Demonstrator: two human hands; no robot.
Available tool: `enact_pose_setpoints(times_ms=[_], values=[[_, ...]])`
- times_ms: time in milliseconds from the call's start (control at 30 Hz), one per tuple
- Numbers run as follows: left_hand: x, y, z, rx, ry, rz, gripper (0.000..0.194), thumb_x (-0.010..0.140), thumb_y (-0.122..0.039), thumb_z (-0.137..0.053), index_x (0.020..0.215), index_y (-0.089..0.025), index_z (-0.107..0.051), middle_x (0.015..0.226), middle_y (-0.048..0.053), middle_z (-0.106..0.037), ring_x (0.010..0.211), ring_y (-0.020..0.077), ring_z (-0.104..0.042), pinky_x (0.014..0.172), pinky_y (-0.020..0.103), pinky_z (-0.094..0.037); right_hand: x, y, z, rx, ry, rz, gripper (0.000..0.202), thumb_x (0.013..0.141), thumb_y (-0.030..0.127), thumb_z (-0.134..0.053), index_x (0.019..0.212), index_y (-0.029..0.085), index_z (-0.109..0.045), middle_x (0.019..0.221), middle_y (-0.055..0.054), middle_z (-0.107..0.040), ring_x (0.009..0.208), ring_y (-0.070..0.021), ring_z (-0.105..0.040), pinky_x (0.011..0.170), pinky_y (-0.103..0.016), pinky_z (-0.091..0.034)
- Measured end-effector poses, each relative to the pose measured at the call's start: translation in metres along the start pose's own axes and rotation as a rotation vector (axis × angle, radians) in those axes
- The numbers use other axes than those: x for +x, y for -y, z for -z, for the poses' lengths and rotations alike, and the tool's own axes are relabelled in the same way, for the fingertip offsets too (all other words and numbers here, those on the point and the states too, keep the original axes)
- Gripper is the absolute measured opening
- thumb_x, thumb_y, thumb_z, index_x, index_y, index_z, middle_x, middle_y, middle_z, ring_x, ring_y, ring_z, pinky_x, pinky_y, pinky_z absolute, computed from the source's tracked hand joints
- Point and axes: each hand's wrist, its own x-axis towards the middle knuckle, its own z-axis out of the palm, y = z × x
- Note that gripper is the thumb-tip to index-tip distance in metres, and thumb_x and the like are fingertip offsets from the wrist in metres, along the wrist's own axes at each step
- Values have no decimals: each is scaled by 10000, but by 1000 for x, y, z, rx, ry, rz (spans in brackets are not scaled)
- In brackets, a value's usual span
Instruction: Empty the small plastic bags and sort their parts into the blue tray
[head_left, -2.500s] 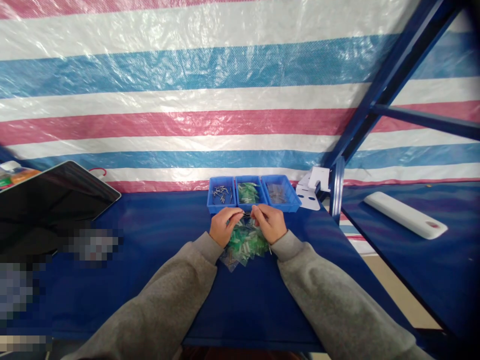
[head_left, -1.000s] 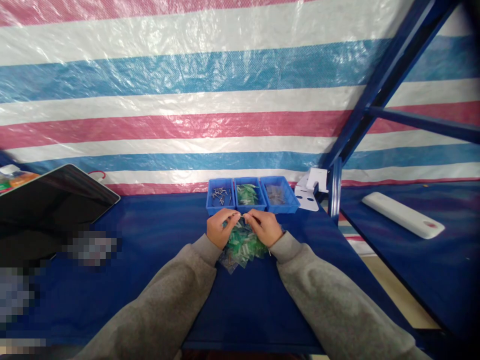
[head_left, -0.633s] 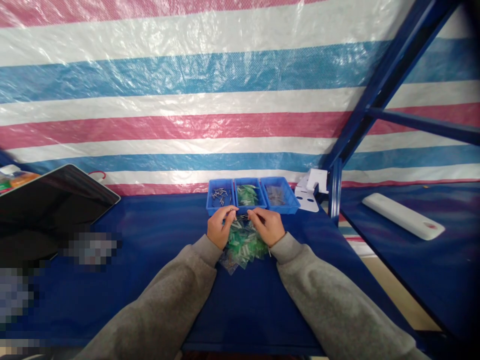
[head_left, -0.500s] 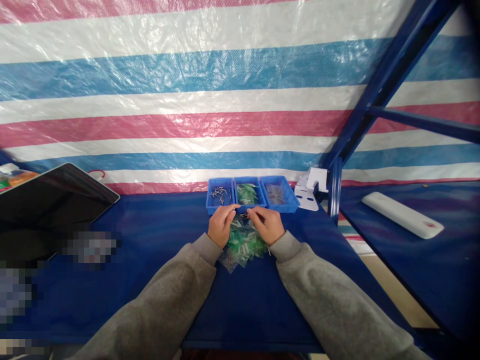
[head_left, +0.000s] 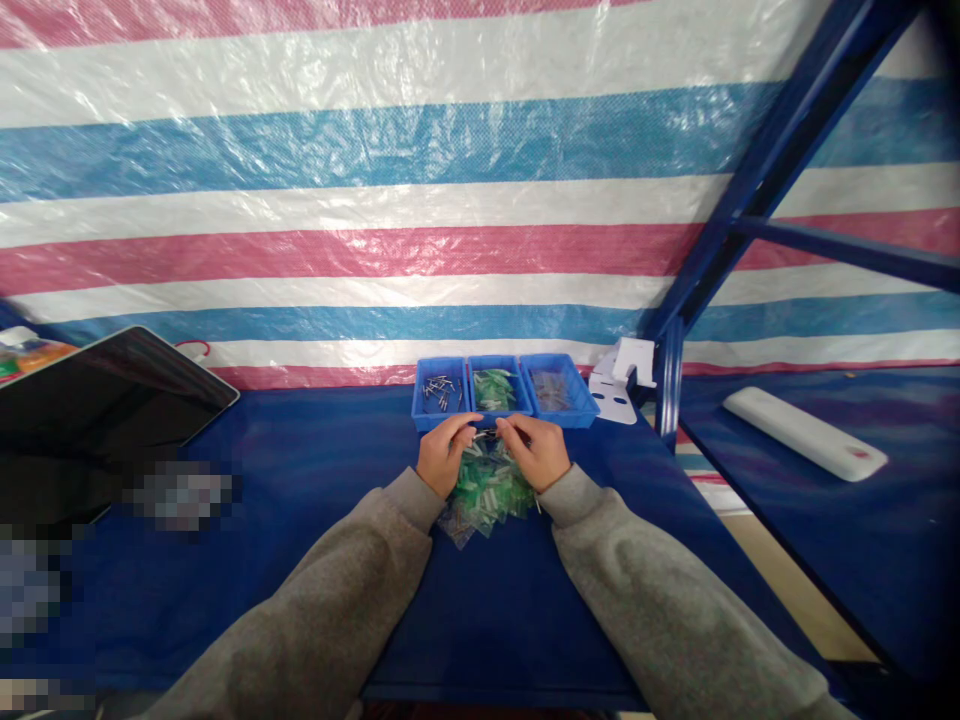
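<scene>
My left hand (head_left: 442, 452) hovers at the left of a pile of small green and clear plastic pieces (head_left: 487, 490), its index finger stretched out and the thumb apart from it. On the pile's right side, my right hand (head_left: 538, 450) has thumb and fingertips pinched together. What sits in that pinch is too small to make out; dark metallic bits show between the two hands. Just beyond are three blue bins: the left bin (head_left: 420, 405) holds thin metal pins (head_left: 442, 390), the middle bin (head_left: 504, 411) green pieces (head_left: 493, 388), and the right bin (head_left: 581, 395) clear pieces (head_left: 551, 390).
White bent sheet parts (head_left: 626, 375) stand right of the bins by a blue metal post (head_left: 670, 380). A dark-screened device (head_left: 127, 420) lies at left on the blue tabletop (head_left: 315, 450). A long white object (head_left: 806, 433) rests on the right-hand table, across a gap.
My left thumb and index finger have moved apart from a pinch, the thumb dropping slightly. My right hand stays almost where it was, still pinched.
</scene>
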Motion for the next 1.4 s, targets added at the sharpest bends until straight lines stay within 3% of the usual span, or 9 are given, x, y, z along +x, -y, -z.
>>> enact_pose_setpoints(times_ms=[133,433,633,867,1000,1100,1300,1367,1400], values=[[-1,0,0,-63,-75,103,224,854,-321,-495,1018,-172,-529,587,-37,-562,549,104,-553,602,216,-439,0,1,1,10,4,-17,319,892,357,-418,694,185,-599,551,0,-549,514,-121,-500,549,-244,-375],[-4,-1,-4,-80,-16,102,212,856,-323,-487,1002,-174,-522,474,-79,-465,433,77,-456,511,191,-387,-2,6,-2,108,244,87,260,867,370,-463,764,189,-619,664,-11,-624,545,-117,-526,555,-237,-393],[-1,-4,-2,-107,-67,40,216,806,-366,-551,850,-171,-632,713,24,-659,598,118,-600,611,226,-477,-1,4,0,36,144,19,392,916,382,-344,640,188,-544,525,8,-515,527,-116,-494,554,-232,-372],[-1,-4,1,-21,11,75,334,875,-355,-432,651,-168,-594,460,-34,-530,437,76,-492,488,179,-408,-1,4,-1,78,106,2,262,874,401,-440,848,192,-597,656,-11,-596,565,-131,-529,567,-243,-405],[-3,-5,2,25,44,54,361,883,-338,-421,589,-166,-540,469,-37,-509,460,71,-486,524,179,-403,-1,4,-1,74,133,31,266,886,359,-416,784,193,-598,629,-10,-578,558,-130,-513,565,-246,-395],[-2,-8,5,72,-60,-12,269,869,-316,-455,688,-161,-579,601,-10,-564,547,89,-517,578,203,-415,-1,2,-1,59,120,38,242,877,348,-435,801,194,-607,666,-18,-602,577,-135,-524,578,-250,-397],[32,-12,37,176,-501,-105,160,858,-249,-471,791,-163,-589,774,40,-593,758,150,-547,744,275,-433,0,-4,-1,43,59,20,225,875,328,-440,830,197,-617,722,-26,-635,601,-140,-551,597,-255,-417],[47,-10,45,274,-502,-115,147,854,-230,-467,826,-164,-596,839,60,-593,837,176,-539,796,309,-420,-1,-5,-2,29,58,17,217,871,323,-449,829,195,-619,715,-24,-634,596,-139,-549,594,-254,-416],[53,-8,46,356,-416,-124,124,837,-217,-491,840,-170,-606,882,70,-594,884,196,-531,814,328,-410,-1,-6,-2,22,62,16,214,869,320,-452,827,194,-620,709,-22,-633,593,-138,-547,593,-254,-414]])
